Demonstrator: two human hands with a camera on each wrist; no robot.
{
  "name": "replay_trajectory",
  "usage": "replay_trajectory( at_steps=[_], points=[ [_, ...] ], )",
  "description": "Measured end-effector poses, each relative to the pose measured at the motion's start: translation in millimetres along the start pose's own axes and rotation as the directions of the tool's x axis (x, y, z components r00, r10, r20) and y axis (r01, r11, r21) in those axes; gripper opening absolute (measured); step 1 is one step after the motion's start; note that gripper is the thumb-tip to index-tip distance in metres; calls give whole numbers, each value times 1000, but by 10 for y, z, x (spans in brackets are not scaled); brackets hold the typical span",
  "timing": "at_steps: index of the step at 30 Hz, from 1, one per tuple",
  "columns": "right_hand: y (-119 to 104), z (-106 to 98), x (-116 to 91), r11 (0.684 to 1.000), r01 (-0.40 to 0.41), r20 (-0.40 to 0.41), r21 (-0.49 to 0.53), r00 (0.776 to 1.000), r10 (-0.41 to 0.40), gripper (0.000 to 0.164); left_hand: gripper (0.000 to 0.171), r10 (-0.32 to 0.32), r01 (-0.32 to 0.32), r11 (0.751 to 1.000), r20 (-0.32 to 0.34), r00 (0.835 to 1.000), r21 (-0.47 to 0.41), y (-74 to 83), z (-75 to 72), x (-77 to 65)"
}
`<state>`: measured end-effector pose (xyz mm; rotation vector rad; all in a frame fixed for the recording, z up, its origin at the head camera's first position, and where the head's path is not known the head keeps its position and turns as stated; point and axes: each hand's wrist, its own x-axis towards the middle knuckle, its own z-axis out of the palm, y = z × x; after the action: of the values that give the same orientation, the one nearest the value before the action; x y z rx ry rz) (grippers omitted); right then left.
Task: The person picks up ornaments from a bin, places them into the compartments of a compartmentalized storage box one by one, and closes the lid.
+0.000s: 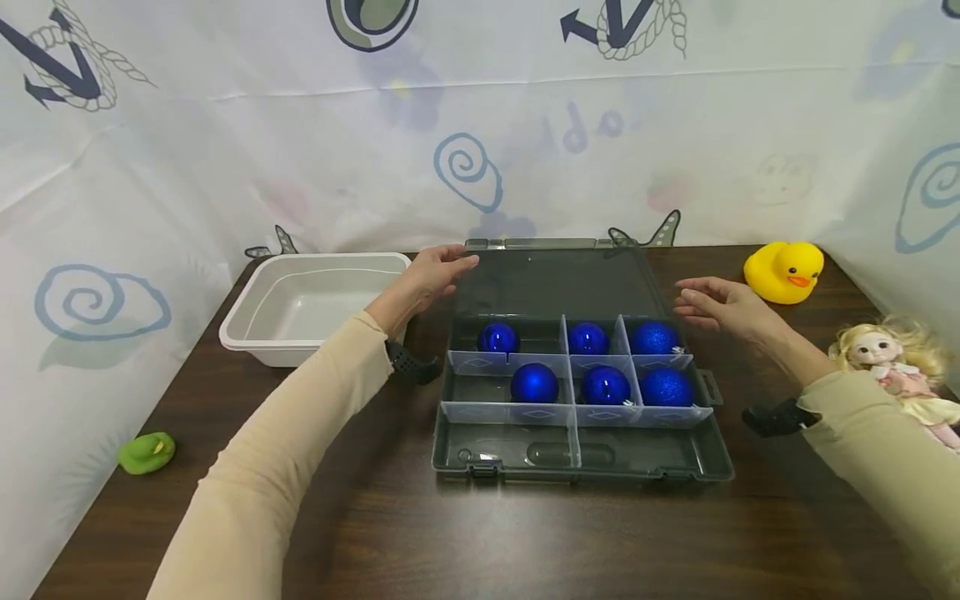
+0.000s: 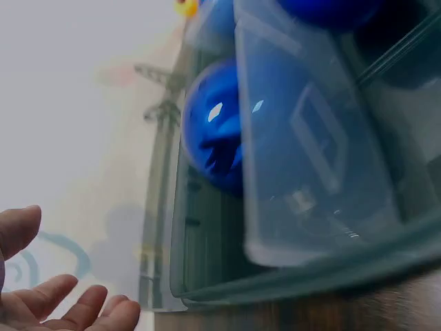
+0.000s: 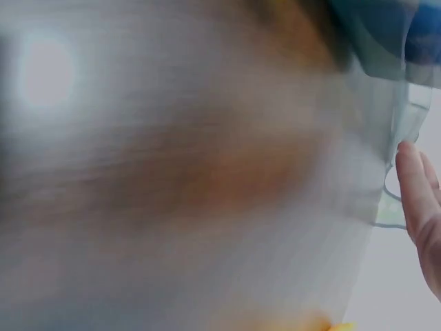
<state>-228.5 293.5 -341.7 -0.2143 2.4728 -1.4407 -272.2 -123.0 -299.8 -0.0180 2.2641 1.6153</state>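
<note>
A translucent grey divider box (image 1: 540, 477) stands on the table with its lid (image 1: 555, 283) tipped back, away from me. Several blue balls (image 1: 534, 383), some shiny and some glittery, sit singly in its back and middle compartments; the two front ones hold nothing. By the lid's left edge is my left hand (image 1: 429, 279), thumb and fingers apart with nothing between them; the left wrist view shows a gap from fingertips to box. My right hand (image 1: 727, 310) hovers just right of the lid, fingers extended and holding nothing. Much of the right wrist view is blurred.
An off-white basin (image 1: 315, 343) stands at the back left, beside my left forearm. A green toy duck (image 1: 146, 453) is at the left edge. On the right are a yellow rubber duck (image 1: 780, 273) and a blond doll (image 1: 900, 375). Printed cloth (image 1: 300, 167) hangs behind the table.
</note>
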Motion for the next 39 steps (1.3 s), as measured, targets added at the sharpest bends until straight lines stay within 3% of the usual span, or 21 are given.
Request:
replay_trajectory(
  at_steps=[3, 6, 10, 14, 17, 21, 24, 27, 28, 30, 31, 34, 35, 38, 39],
  points=[
    [-54, -50, 210, 1000, -28, -7, -4, 1000, 28, 64, 63, -73, 73, 997, -6, 997, 10, 20, -24, 136],
    [-84, -79, 388, 998, -54, 4, -19, 999, 54, 63, 61, -141, 141, 990, -24, 990, -9, 125, -12, 140],
    [-98, -106, 552, 997, -78, 32, -10, 996, 79, 61, 55, -153, 150, 988, -104, 983, -33, 159, 20, 253],
    [-73, -108, 642, 995, -102, 50, -20, 993, 103, 60, 54, -165, 172, 985, -159, 973, 29, 54, -52, 515],
    [-70, -107, 691, 993, -117, 60, -19, 991, 118, 59, 63, -198, 209, 976, -148, 969, 60, -217, -167, 963],
    [-87, -92, 746, 992, -125, 78, 17, 989, 123, 57, 70, -229, 234, 971, -117, 966, 37, -598, -274, 1487],
    [-83, -80, 773, 991, -128, 90, 32, 988, 124, 56, 65, -250, 251, 968, -103, 963, -9, -688, -320, 1584],
    [-81, -75, 768, 990, -138, 76, 17, 988, 137, 56, 46, -278, 270, 959, -102, 955, -86, -778, -369, 1704],
    [-82, -76, 766, 990, -143, 69, 23, 988, 141, 56, 32, -285, 274, 953, -78, 955, -129, -704, -362, 1589],
    [-90, -78, 759, 988, -150, 41, 43, 988, 148, 56, 16, -294, 278, 941, -59, 954, -190, -698, -364, 1589],
    [-95, -80, 757, 987, -148, 25, 68, 989, 147, 56, 13, -275, 261, 940, -32, 961, -221, -681, -374, 1557],
    [-121, -99, 745, 966, -121, -18, 228, 992, 128, 58, 8, -244, 225, 944, -51, 968, -241, -321, -262, 1067],
    [-129, -110, 732, 963, -114, -33, 245, 992, 125, 58, 21, -226, 204, 953, -78, 971, -224, -278, -246, 1029],
    [-160, -131, 688, 928, -64, -71, 366, 993, 97, 59, 46, -199, 172, 968, -139, 970, -183, 104, -133, 547],
    [-169, -139, 671, 919, -50, -82, 392, 993, 89, 60, 49, -183, 156, 971, -142, 973, -183, 161, -126, 477]
  ],
)
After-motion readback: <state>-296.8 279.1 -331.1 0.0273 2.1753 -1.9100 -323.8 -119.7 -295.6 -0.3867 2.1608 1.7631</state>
